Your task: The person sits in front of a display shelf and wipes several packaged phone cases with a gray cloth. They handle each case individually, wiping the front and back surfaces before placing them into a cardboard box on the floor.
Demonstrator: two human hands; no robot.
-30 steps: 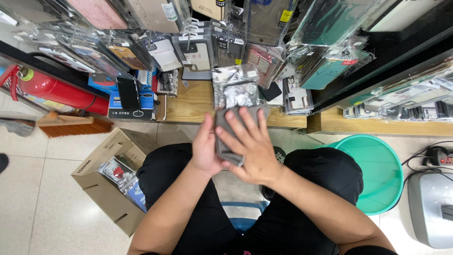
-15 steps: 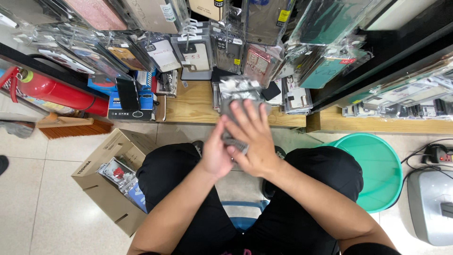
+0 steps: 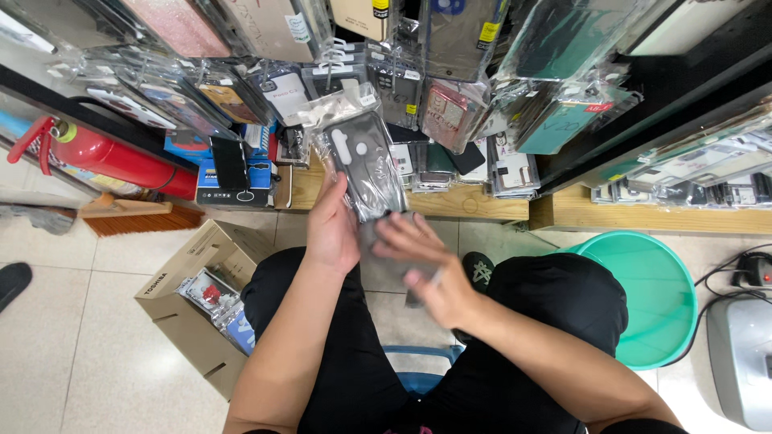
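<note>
I watch the left hand (image 3: 332,229) pinch a bagged phone case (image 3: 368,163) upright before the racks, right hand (image 3: 428,272) spread and blurred just below (its grip unclear); the slick bag could slip toward the floor.

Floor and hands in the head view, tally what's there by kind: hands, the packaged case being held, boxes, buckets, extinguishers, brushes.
Hands: 2, left hand and right hand
Bagged dark phone case, held up by the left hand: 1
Cardboard box: 1
Green bucket: 1
Red fire extinguisher: 1
Wooden brush: 1
Total: 7
</note>
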